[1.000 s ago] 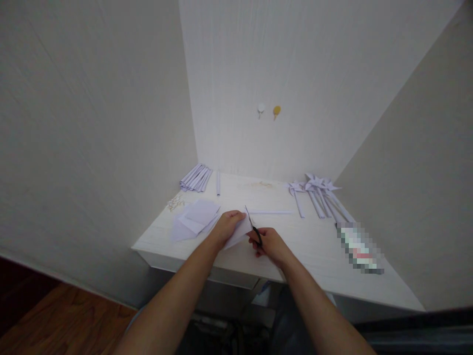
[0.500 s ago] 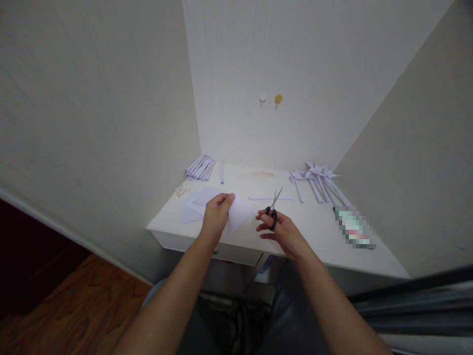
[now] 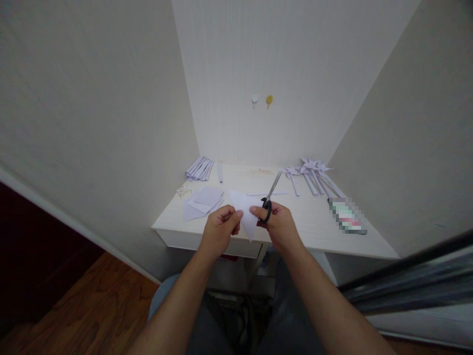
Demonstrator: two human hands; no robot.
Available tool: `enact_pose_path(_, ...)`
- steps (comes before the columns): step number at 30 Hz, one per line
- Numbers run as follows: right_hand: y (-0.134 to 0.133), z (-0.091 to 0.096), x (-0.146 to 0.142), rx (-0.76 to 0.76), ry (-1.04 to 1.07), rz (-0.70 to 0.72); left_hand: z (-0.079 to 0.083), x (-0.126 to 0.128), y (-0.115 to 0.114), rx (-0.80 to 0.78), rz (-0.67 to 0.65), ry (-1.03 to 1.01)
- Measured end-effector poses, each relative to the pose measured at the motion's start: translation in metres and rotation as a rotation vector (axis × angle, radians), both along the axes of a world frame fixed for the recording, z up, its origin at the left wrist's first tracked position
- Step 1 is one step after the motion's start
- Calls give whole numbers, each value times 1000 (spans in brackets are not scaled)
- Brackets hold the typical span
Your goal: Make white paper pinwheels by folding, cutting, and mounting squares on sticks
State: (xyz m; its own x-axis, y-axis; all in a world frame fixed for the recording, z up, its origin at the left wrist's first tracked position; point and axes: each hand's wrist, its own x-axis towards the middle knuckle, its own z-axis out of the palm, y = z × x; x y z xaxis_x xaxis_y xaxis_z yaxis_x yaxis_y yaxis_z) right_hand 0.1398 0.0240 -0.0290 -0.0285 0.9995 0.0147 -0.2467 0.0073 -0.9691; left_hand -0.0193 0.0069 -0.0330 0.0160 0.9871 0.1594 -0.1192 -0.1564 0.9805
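The sheet [image 3: 245,201] is plain white, the scissors [image 3: 265,201] black and silver-grey. The tabletop [image 3: 314,222] is white, the floor [image 3: 74,305] brown with wood grain, one hook [image 3: 269,99] yellow.

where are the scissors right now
In the head view, the scissors are a little right of centre, in the right hand, beside the held paper.

Left hand [image 3: 220,230] and right hand [image 3: 279,224] pinch one paper sheet [image 3: 244,202]. Black-handled scissors [image 3: 274,186] observed in right hand, blades pointing away. Paper pinwheels [image 3: 309,166] lie on the desk [image 3: 318,227].
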Motion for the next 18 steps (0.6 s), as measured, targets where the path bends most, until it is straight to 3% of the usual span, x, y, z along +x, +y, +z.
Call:
enact_pose_path(8,-18,-6,-1,-5,-67,105,-2,5,-6,23,86,-42)
enact_pose_path(18,-24,-1,2,-7,-142,108,-5,14,-12,-14,113,-165)
